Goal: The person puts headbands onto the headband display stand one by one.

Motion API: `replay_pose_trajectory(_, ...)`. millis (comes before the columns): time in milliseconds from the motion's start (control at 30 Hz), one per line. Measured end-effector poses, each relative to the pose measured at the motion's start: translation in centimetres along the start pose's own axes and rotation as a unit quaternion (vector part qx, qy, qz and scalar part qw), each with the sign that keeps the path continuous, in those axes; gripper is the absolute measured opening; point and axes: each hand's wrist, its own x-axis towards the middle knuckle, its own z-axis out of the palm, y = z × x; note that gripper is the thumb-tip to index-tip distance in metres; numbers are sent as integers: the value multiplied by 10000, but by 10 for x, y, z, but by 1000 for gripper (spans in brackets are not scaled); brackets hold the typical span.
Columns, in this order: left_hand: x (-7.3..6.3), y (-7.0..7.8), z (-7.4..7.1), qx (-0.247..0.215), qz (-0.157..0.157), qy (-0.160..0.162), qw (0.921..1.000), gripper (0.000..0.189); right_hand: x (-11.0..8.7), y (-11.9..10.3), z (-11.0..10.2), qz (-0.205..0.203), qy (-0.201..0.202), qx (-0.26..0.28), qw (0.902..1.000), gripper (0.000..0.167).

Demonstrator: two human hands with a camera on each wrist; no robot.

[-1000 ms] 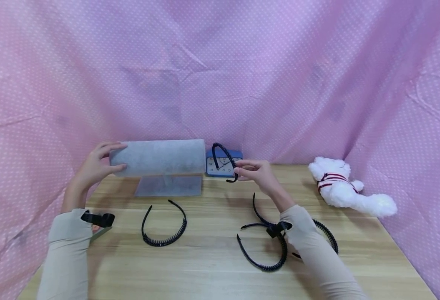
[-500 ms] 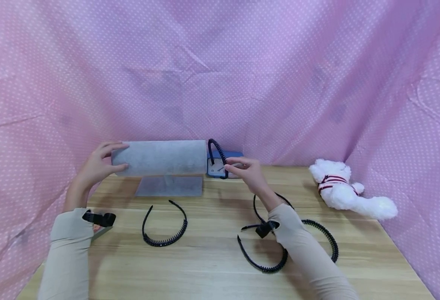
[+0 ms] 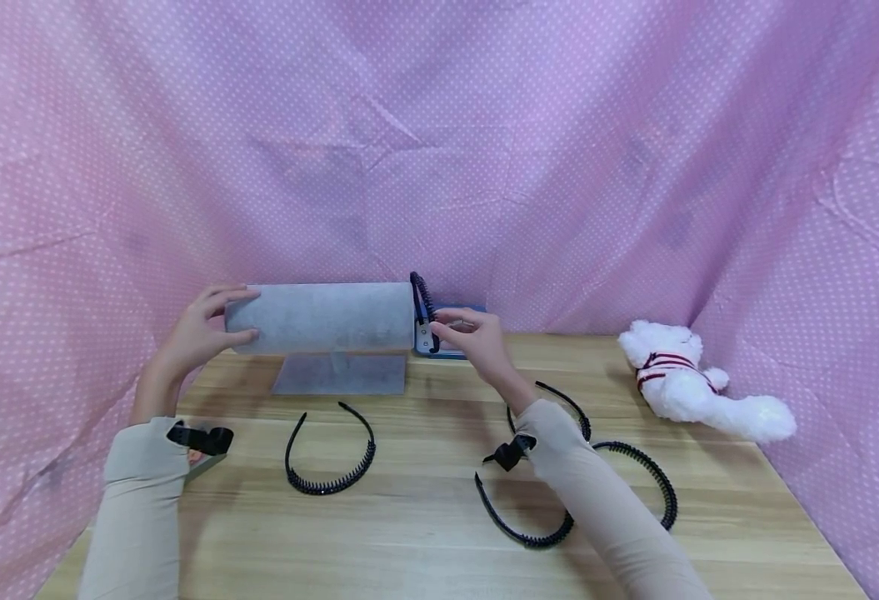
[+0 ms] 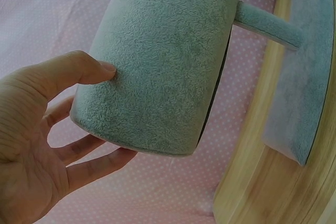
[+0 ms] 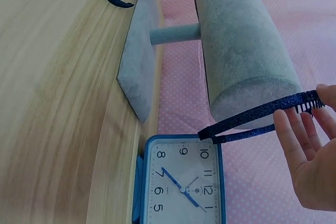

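Observation:
A grey plush headband stand (image 3: 327,317), a horizontal roll on a short post and flat base, stands toward the back of the table. My left hand (image 3: 195,329) grips the roll's left end; in the left wrist view the thumb (image 4: 100,72) lies on one side and the fingers pass behind the end. My right hand (image 3: 476,337) pinches a black toothed headband (image 3: 422,296) between thumb and fingers. It is held upright at the roll's right end, its curve crossing in front of the end face in the right wrist view. Whether it touches the roll, I cannot tell.
A blue-framed clock (image 5: 184,182) stands behind the held headband. One black headband (image 3: 327,487) lies in front of the stand. Several more, including a headband (image 3: 656,475), lie under and beside my right forearm. A white plush toy (image 3: 671,375) lies at the back right.
My right hand has moved left with the headband, from in front of the clock to the roll's right end. The left hand keeps its grip on the stand.

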Motion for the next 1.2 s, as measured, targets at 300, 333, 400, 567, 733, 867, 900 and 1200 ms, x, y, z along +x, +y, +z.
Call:
replay_pose_trajectory(300,2,-1,0,-67,-3,-30,10000,63,8,1,16,6,167,87,9998,27)
replay_pose_trajectory(333,2,-1,0,-78,-12,-31,10000,63,8,1,18,27,160,50,9999,27)
replay_pose_trajectory(400,2,0,0,-84,-29,-30,10000,63,8,1,21,79,112,46,9999,27)
replay_pose_trajectory(567,1,1,0,-56,-23,-9,10000,63,8,1,29,172,69,-101,9998,28)
replay_pose_trajectory(733,0,0,0,-30,36,40,10000,63,8,0,32,-40,119,-604,9981,25)
replay_pose_trajectory(867,-2,-1,1,25,117,124,9999,63,9,-4,31,-378,55,-1185,9922,24)
replay_pose_trajectory(900,-2,-2,1,46,142,145,9998,63,9,-5,30,-438,31,-1312,9904,24)
replay_pose_trajectory(1200,-4,-4,8,-50,340,350,9988,62,14,-13,28,-558,-189,-1915,9797,26)
